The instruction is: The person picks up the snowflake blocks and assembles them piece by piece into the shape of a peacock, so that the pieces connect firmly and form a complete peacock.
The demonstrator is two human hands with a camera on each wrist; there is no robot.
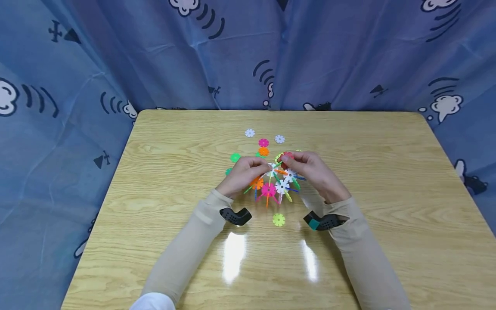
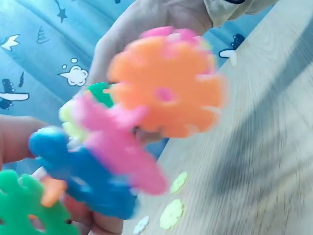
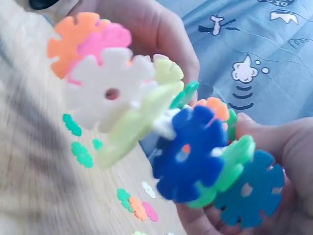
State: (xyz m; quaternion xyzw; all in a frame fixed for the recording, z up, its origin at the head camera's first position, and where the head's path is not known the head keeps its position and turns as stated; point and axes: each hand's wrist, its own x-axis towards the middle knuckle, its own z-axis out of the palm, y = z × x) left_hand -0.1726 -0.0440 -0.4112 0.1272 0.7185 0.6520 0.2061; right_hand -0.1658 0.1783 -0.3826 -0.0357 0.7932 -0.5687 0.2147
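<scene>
A cluster of interlocked, notched plastic snowflake discs (image 1: 268, 190) is held up between both hands. My left hand (image 1: 242, 175) grips its left side, fingers curled at the upper discs. With thumb and fingers, my right hand (image 1: 317, 173) pinches a red disc (image 1: 288, 155) at the upper right of the cluster; whether that disc is joined to it I cannot tell. The left wrist view shows an orange disc (image 2: 171, 93) and a blue disc (image 2: 80, 171) of the cluster. A white disc (image 3: 93, 90) and a dark blue disc (image 3: 195, 147) face the right wrist view.
Loose discs lie on the wooden table (image 1: 166, 172) beyond the hands, among them a white disc (image 1: 249, 133), a pink disc (image 1: 263, 142), an orange disc (image 1: 263, 151) and a green disc (image 1: 235, 157). A yellow disc (image 1: 278, 219) lies nearer, between the forearms.
</scene>
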